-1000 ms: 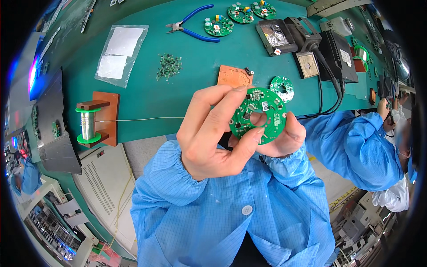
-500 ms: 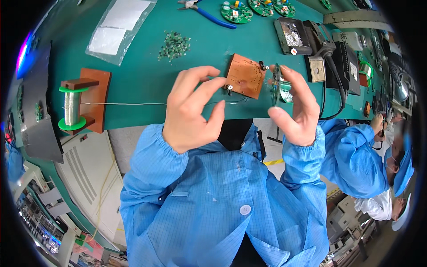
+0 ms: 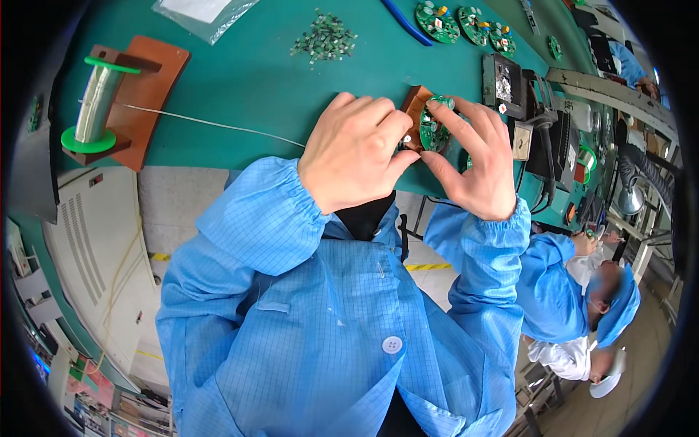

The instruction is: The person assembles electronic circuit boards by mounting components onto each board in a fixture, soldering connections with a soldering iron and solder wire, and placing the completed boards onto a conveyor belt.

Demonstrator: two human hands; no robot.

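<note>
My right hand grips a round green circuit board by its edge, fingertips on top and thumb low. The board is tilted over a brown fixture block, covering much of it; whether they touch I cannot tell. My left hand is closed at the near left corner of the fixture, thumb and forefinger around a small white-tipped post. Solder wire runs from a green-flanged spool toward my left hand, where its end is hidden.
A heap of small green-black parts lies beyond my left hand. Several populated round boards sit at the back, beside a blue plier handle. On the right stand a soldering tray and a black cable. A co-worker sits right.
The view has shifted. The circuit board has come left over the fixture block in my right hand. My left hand has moved right and closed at the fixture's corner.
</note>
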